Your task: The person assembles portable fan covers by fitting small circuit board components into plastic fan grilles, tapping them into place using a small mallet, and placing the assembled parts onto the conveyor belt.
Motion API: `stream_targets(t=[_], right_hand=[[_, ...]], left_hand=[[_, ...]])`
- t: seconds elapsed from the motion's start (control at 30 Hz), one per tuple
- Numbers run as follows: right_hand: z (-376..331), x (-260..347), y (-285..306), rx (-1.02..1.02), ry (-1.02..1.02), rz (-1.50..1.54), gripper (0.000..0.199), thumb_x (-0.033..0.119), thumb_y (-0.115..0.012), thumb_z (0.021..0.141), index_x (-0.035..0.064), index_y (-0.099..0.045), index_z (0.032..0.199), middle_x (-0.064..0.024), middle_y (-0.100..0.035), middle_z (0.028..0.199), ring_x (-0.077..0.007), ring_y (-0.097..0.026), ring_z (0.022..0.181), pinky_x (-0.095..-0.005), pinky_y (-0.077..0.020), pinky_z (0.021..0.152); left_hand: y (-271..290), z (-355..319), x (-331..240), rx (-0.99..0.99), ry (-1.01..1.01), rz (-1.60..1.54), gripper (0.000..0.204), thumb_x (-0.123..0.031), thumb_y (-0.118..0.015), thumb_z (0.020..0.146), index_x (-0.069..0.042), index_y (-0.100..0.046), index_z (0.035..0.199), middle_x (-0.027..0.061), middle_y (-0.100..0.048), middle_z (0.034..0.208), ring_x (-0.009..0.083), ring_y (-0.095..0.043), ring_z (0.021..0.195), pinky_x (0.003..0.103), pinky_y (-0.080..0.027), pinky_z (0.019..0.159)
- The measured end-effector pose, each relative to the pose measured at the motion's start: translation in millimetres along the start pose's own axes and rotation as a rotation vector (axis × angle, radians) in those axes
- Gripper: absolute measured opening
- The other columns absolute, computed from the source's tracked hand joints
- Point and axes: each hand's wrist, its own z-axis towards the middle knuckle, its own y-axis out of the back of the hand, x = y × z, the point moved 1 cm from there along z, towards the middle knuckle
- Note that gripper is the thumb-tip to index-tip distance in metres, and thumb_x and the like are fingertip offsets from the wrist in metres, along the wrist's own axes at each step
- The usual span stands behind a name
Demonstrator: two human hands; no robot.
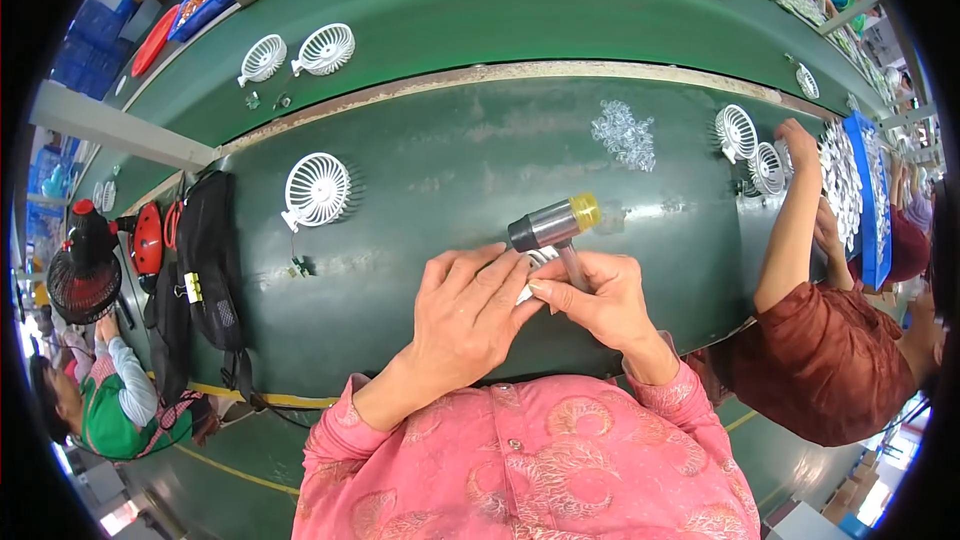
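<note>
My right hand (605, 308) is closed round the handle of a mallet (545, 225). The mallet has a metal head with a dark face on one side and a yellow face on the other, and its head lies just beyond my fingers. Close beside it, my left hand (468, 310) is bent over a small white plastic part (527, 292), with the fingers pressed together. Most of that part is hidden under both hands, so its full shape does not show. My right thumb also reaches to its edge.
A white fan housing (318, 189) with a wired green board lies left on the green table. Small clear pieces (624, 135) are heaped farther back. A black bag (208, 270) and red-black fan (85, 265) stand left. At right, a co-worker's arm (795, 210) reaches by a blue tray (872, 205).
</note>
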Motion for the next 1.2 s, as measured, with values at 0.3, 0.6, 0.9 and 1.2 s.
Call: stream_targets(t=[0.3, 0.6, 0.9, 1.2], right_hand=[[-1.8, -1.0, -6.1, -0.078, -0.015, 0.035, 0.010, 0.006, -0.072, 0.087, -0.0037, -0.070, 0.091, -0.0006, -0.062, 0.067, -0.0038, -0.054, 0.059, -0.0207, -0.0418, 0.051], [46.8, -17.0, 98.5, -0.634, -0.150, 0.150, 0.019, 0.018, -0.064, 0.094, 0.0004, -0.063, 0.086, -0.0025, -0.057, 0.061, -0.0042, -0.034, 0.034, -0.0237, -0.0214, 0.031], [121.4, -19.6, 168.6, -0.713, -0.120, -0.183, 0.023, 0.019, -0.067, 0.090, -0.0043, -0.064, 0.091, -0.0040, -0.058, 0.070, -0.0048, -0.039, 0.040, -0.0238, -0.0274, 0.034], [129.5, -18.6, 182.2, -0.791, 0.011, -0.875, 0.032, 0.027, -0.068, 0.085, -0.0056, -0.067, 0.088, -0.0260, -0.068, 0.080, -0.0400, -0.068, 0.079, -0.0452, -0.0499, 0.073]], left_hand=[[-10.2, -0.6, 1.5, -0.153, -0.067, 0.048, 0.031, -0.011, -0.074, 0.076, 0.002, -0.067, 0.104, 0.0134, -0.069, 0.104, 0.0263, -0.066, 0.090, 0.038, -0.047, 0.075], [3.4, -8.0, 16.1, -0.168, 0.194, -0.116, 0.024, -0.009, -0.076, 0.075, 0.000, -0.072, 0.097, 0.0115, -0.073, 0.099, 0.0254, -0.066, 0.084, 0.034, -0.048, 0.071], [16.6, -0.1, 10.5, -0.042, 0.216, -0.046, 0.023, -0.010, -0.074, 0.077, -0.002, -0.071, 0.098, 0.0081, -0.071, 0.102, 0.0248, -0.062, 0.080, 0.035, -0.046, 0.068], [18.2, 0.1, 11.4, -0.054, 0.187, -0.064, 0.023, -0.010, -0.074, 0.077, -0.002, -0.070, 0.099, 0.0088, -0.071, 0.102, 0.0242, -0.062, 0.078, 0.036, -0.046, 0.066]])
